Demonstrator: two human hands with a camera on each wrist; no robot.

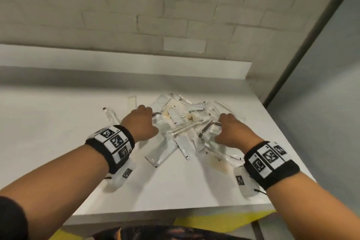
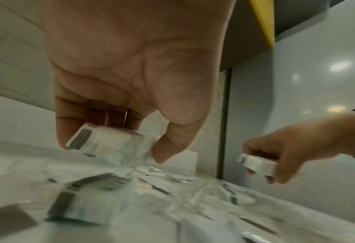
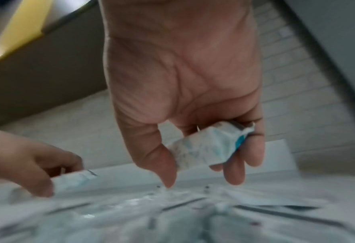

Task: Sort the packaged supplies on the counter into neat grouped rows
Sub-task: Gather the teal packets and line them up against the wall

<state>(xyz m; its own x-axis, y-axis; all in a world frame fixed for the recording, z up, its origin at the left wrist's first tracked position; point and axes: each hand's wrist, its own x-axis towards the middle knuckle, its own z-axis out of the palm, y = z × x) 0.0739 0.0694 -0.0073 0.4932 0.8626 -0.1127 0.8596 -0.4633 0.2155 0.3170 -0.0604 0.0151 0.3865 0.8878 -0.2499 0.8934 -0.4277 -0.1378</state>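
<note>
Our left hand (image 2: 118,82) and right hand (image 3: 182,85) each pinch a small packet (image 2: 110,143); we lift both straight up (wrappers snag) from the pile (image 1: 187,128) at frame centre.

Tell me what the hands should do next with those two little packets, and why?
Probably carry both packets to the bare counter left of the pile and lay them side by side. The left hand and right hand each already grip a small wrapped packet above the heap; they look alike, so together they could start one row.
</note>
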